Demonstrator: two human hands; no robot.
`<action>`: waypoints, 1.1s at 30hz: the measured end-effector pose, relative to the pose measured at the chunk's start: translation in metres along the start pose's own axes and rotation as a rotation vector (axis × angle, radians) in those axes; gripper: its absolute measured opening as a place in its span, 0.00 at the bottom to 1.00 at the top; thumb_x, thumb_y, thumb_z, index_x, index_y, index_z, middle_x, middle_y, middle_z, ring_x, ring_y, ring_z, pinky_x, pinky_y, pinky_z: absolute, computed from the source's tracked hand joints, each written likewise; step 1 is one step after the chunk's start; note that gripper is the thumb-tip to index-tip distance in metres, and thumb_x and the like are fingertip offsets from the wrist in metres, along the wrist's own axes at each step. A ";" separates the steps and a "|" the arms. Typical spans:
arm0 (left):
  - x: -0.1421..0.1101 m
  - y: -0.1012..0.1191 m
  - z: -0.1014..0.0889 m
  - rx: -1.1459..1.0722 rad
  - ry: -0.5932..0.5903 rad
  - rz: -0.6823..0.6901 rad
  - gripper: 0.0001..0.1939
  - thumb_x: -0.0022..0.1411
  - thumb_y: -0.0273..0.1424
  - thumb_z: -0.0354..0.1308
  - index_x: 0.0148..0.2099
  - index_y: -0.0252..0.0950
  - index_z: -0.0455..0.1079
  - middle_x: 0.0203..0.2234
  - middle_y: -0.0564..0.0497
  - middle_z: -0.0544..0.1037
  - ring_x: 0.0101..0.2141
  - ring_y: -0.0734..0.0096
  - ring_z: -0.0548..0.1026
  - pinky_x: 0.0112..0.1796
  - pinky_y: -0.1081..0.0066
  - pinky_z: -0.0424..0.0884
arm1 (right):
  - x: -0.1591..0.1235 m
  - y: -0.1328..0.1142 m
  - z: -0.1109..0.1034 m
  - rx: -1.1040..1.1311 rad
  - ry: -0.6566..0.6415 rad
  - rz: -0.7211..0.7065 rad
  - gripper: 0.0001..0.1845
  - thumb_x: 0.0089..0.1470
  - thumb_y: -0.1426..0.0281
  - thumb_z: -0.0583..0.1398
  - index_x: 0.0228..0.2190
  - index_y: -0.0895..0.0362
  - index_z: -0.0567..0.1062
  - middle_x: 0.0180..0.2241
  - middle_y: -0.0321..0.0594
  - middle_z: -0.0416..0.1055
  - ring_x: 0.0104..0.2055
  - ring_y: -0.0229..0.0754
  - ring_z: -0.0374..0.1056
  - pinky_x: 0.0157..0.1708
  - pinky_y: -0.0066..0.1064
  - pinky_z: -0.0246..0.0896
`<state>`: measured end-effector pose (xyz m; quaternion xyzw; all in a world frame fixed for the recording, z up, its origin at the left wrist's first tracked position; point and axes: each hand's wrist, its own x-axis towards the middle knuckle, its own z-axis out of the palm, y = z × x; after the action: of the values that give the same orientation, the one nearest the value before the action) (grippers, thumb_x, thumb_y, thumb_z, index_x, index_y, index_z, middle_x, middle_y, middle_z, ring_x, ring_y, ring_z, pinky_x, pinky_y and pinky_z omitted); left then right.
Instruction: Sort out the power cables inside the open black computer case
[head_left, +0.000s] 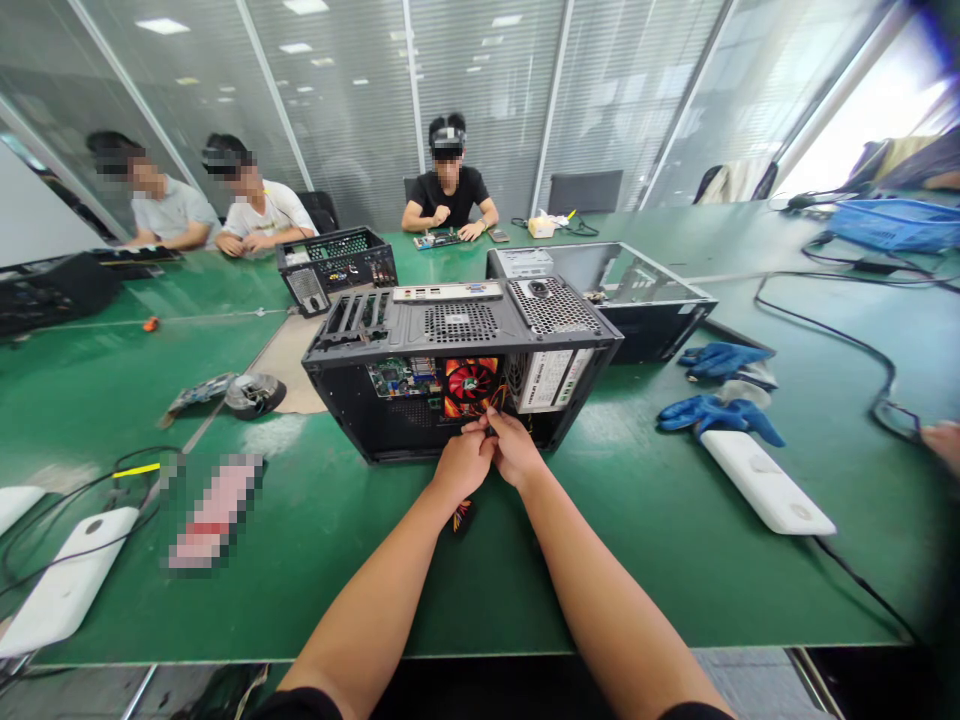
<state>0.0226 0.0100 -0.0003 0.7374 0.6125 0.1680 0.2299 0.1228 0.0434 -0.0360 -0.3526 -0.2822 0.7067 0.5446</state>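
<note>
A black computer case (pixel 457 345) stands on the green table in front of me, its open side facing me. Inside it show a motherboard (pixel 401 377), a red and black cooling fan (pixel 471 386) and a white-labelled power supply (pixel 555 381). My left hand (pixel 463 462) and my right hand (pixel 516 450) meet at the opening, just below the fan. Their fingers are pinched together around thin yellow and orange wires (pixel 500 397); the exact part between the fingertips is hard to see. Below my left wrist, a cable connector with coloured wires (pixel 463 515) hangs or lies.
Behind stand a second case (pixel 660 325) and a smaller open case (pixel 337 265). Blue gloves (pixel 724 415) and a white power bank (pixel 765 485) lie right; another power bank (pixel 75 575), a tape roll (pixel 255 395) and cables lie left. Three people sit across the table.
</note>
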 end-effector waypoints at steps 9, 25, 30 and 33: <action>0.001 -0.002 0.000 -0.020 -0.009 0.016 0.14 0.68 0.31 0.47 0.35 0.34 0.73 0.32 0.47 0.79 0.30 0.69 0.79 0.35 0.73 0.72 | -0.003 -0.002 0.002 -0.035 0.013 0.017 0.15 0.51 0.58 0.64 0.25 0.54 0.69 0.25 0.40 0.76 0.25 0.43 0.72 0.18 0.31 0.63; 0.001 -0.003 0.000 -0.032 -0.039 0.008 0.15 0.68 0.31 0.46 0.36 0.34 0.72 0.30 0.48 0.79 0.28 0.70 0.78 0.36 0.72 0.72 | -0.002 -0.002 0.001 -0.025 0.014 0.019 0.15 0.50 0.57 0.65 0.25 0.54 0.69 0.26 0.40 0.76 0.27 0.45 0.73 0.23 0.34 0.67; 0.000 -0.001 -0.001 -0.015 -0.023 0.012 0.15 0.68 0.32 0.46 0.35 0.34 0.73 0.31 0.47 0.79 0.30 0.69 0.79 0.36 0.72 0.71 | -0.002 -0.002 0.001 -0.013 0.010 0.012 0.17 0.47 0.56 0.66 0.24 0.54 0.70 0.25 0.41 0.77 0.30 0.46 0.74 0.25 0.34 0.68; 0.000 0.000 -0.001 0.017 -0.006 0.004 0.15 0.68 0.32 0.47 0.36 0.34 0.73 0.32 0.46 0.80 0.32 0.67 0.79 0.37 0.72 0.71 | -0.003 -0.003 0.001 -0.006 0.006 0.008 0.18 0.45 0.55 0.67 0.23 0.55 0.70 0.25 0.41 0.77 0.33 0.46 0.74 0.30 0.34 0.69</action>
<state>0.0224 0.0103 0.0004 0.7410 0.6118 0.1608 0.2252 0.1241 0.0415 -0.0324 -0.3576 -0.2812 0.7071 0.5414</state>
